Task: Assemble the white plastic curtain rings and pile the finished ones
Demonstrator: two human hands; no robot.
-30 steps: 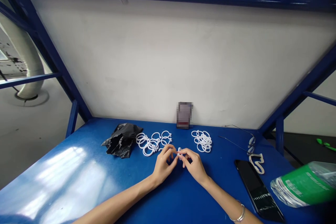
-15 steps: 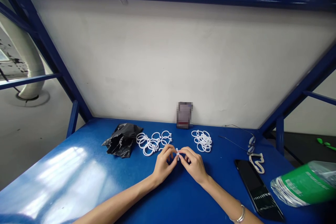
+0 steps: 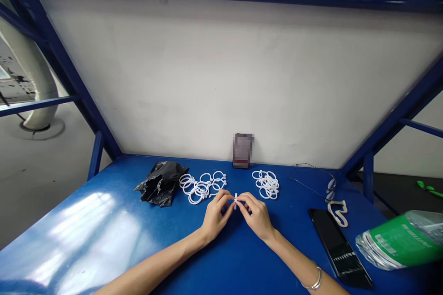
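Both hands meet at the middle of the blue table, fingertips pinching one small white plastic ring [image 3: 236, 206] seen nearly edge-on, as a narrow upright strip. My left hand [image 3: 217, 214] grips it from the left with thumb and forefinger. From the right, the thumb and forefinger of my right hand [image 3: 256, 214] close on the same piece. Fingertips hide its middle. Just beyond my left hand lies a loose spread of white curtain rings [image 3: 200, 190] with small knobs on their rims. A second, tighter heap of white rings [image 3: 268, 185] lies beyond my right hand.
A crumpled black plastic bag [image 3: 162, 182] lies left of the rings. A blurred dark packet [image 3: 242, 151] leans against the white back wall. Toward the right are eyeglasses [image 3: 330, 189], a pale strap [image 3: 338, 214], a black phone [image 3: 341, 249] and a green-labelled bottle [image 3: 401, 239] on its side.
Between my fingertips the white ring has turned slightly and now stands more upright. My hands keep almost the same place; both heaps are unchanged.
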